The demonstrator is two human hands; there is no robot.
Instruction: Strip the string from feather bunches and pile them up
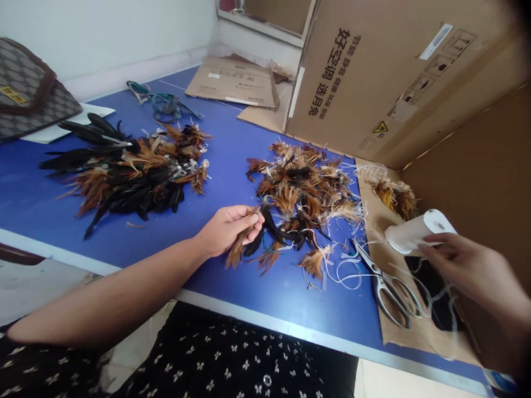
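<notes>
My left hand [226, 229] is closed in a pinch around a small bunch of brown feathers [235, 251], quills up by the fingertips. My right hand [473, 265], slightly blurred, has its thumb and fingers closed at the near side of a tilted spool of white ribbon [409, 233]. Translucent ribbon trails below that hand. A pile of brown and black feather bunches [298, 188], some tied with white strips, lies just beyond my left hand. Large scissors [385, 287] rest partly open between the pile and my right hand.
Longer black and brown feathers [136, 171] lie on the left of the blue table [232, 138]. Behind them are teal strips [166, 105] and a patterned bag [33, 88]. A large cardboard box [373, 72] walls the back right. A black flat object [435, 293] lies beneath my right hand.
</notes>
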